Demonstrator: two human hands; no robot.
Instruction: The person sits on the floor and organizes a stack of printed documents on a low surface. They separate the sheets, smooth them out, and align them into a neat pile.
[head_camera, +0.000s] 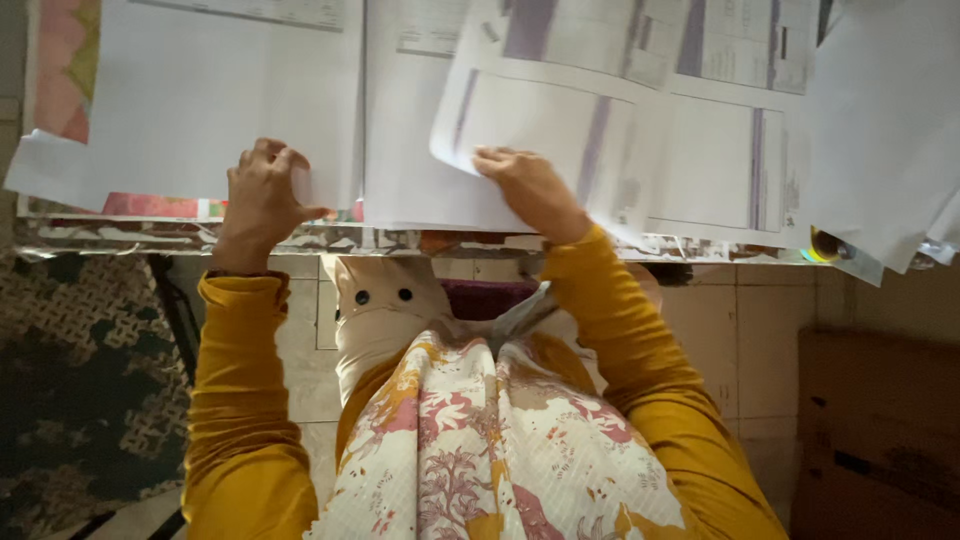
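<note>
The large white printed paper sheets (560, 130) cover the desk (130, 235), and sorting looks under way. The left hand (262, 195), fingers curled, pinches the edge of a plain white sheet (220, 90). Right of it, the right hand (530, 185) grips a lifted, curling sheet with grey-purple bands. Judging by this, separating that sheet cleanly comes next.

Mustard-yellow long sleeves on both arms, cuffs bunched at wrists. Left hand (262, 195) & right hand (530, 188) bare, no rings/watch seen. Cream floral scarf w/ pink, maroon, yellow print, lower centre of frame.
</note>
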